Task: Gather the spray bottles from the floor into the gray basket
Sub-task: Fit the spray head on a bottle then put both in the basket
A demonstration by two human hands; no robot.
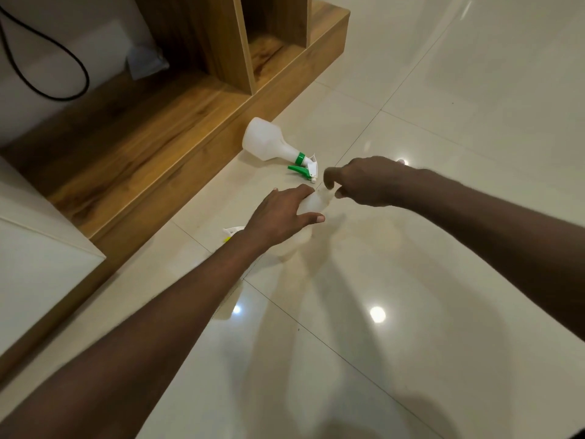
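Bottles lie on the glossy tiled floor (411, 312) beside a low wooden shelf unit (177, 128). One white spray bottle (311, 202) sits under the left hand (281, 215), which grips its body from above, fingers spread over the far side and thumb curled along the near side. A bit of white and yellow trigger head (232, 232) peeks out just behind that wrist. The right hand (364, 180) hovers at the same bottle's far end, index finger and thumb curled narrowly toward each other; whether they actually touch the plastic cannot be told. Just beyond both hands a second white bottle (269, 141) rests on its side near the shelf base, its green trigger (302, 168) pointing toward the right hand. A black cable (47, 58) loops against the wall. No basket is in view.
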